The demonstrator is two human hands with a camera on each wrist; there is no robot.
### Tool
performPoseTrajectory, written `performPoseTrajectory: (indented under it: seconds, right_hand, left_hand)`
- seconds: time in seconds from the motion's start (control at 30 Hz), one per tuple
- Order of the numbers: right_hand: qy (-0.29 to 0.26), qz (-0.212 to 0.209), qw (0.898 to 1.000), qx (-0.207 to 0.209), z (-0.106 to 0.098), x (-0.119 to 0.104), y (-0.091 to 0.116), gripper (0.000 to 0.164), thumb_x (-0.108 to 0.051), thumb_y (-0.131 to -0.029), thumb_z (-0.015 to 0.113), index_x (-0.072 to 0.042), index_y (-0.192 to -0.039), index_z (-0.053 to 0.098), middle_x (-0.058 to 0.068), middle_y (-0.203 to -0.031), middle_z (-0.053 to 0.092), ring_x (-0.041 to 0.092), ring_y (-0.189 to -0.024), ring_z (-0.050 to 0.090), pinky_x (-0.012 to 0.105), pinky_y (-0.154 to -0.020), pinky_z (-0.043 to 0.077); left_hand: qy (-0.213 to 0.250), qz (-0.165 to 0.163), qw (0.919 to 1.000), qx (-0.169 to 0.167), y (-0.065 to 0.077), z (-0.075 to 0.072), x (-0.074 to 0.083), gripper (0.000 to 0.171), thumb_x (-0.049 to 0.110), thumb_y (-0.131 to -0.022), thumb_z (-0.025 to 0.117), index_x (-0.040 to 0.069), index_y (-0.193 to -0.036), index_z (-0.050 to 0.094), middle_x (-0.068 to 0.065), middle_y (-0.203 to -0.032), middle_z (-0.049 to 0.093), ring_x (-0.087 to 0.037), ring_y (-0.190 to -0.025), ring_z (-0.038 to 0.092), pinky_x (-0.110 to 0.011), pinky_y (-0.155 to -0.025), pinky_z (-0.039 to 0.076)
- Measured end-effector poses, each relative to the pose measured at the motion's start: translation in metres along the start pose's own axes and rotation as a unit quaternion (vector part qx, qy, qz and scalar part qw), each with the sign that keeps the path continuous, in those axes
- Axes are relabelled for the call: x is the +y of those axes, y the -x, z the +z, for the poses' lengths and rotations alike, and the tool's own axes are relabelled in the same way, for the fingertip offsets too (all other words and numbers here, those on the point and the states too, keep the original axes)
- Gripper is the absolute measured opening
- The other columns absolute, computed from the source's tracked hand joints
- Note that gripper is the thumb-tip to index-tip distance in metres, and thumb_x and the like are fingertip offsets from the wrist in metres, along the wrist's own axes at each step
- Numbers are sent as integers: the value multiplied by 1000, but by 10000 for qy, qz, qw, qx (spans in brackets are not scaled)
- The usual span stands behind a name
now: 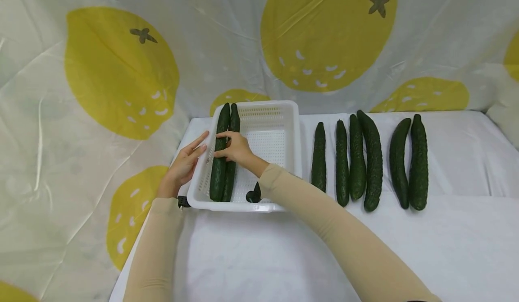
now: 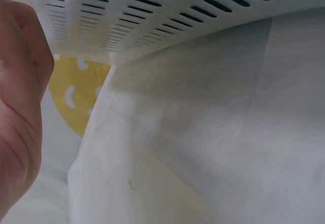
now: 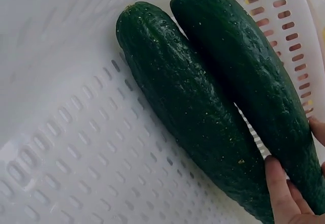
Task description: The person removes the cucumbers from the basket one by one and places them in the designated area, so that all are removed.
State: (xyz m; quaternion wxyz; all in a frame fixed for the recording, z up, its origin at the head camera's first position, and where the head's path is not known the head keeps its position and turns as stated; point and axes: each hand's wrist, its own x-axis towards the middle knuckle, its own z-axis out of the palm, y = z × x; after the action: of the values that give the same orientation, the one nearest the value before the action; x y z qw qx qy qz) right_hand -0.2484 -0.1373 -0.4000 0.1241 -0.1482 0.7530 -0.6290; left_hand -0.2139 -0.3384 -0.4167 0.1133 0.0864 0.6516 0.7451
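My right hand [image 1: 239,149] reaches into a white plastic basket [image 1: 296,148] and grips a dark green cucumber [image 1: 218,176] lying along the left wall. Its thumb and fingers come down on either side of that cucumber, as the right wrist view also shows. A second cucumber [image 3: 188,97] lies alongside it on the slotted basket floor, partly hidden by the hand in the head view. Outside the basket's left wall is my left hand [image 1: 184,164], fingers extended up by the rim. Whether those fingers touch the basket I cannot tell; the left wrist view shows only part of the hand.
Several cucumbers [image 1: 373,157] lie lengthwise in a row on the white cloth [image 1: 466,243] right of the basket. My right forearm partly covers the nearest one [image 1: 319,153]. A lemon-print curtain [image 1: 227,45] hangs behind and to the left. The wrist camera [image 1: 254,195] hangs over the basket.
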Motion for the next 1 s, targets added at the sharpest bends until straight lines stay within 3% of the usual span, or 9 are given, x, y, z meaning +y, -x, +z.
performPoseTrajectory:
  seconds: [0.17,0.33,0.53,0.83,1.0]
  right_hand:
    - [239,-167,9996,12,-2,0,-1,64,-8,-74,90,-11,-132,65,13,-86,61,22,-57,64,30,-57,58]
    - [158,-80,9998,38,-2,1,0,64,-8,-72,91,-13,-131,66,15,-90,61,23,-58,64,28,-56,57]
    - [-92,123,9997,193,1,1,1,64,-3,-70,91,-15,-129,69,16,-94,61,22,-60,62,31,-58,59]
    - [-898,552,9940,305,3,-5,4,65,8,-69,88,-15,-127,70,19,-109,57,22,-69,59,35,-61,60]
    - [-1048,629,9919,356,2,-8,6,67,12,-68,87,-14,-127,70,20,-106,58,21,-66,58,36,-61,60]
  left_hand:
    - [-50,72,9999,-52,-2,-1,1,54,14,-109,40,18,-160,25,-7,-132,52,-16,-102,65,-30,-81,57]
    - [-116,59,9999,-65,-1,-3,0,53,16,-109,42,21,-159,29,-6,-134,51,-14,-101,64,-27,-79,57]
    - [-75,130,9998,-105,0,-4,-1,53,14,-109,42,16,-159,26,-7,-125,55,-14,-97,65,-26,-77,57]
    - [-41,124,9999,-88,0,-2,1,54,10,-109,40,15,-160,24,-4,-118,58,-14,-95,65,-26,-76,58]
    - [3,132,9999,-108,-1,-1,0,53,9,-109,40,14,-159,24,-4,-116,59,-14,-97,65,-27,-78,57]
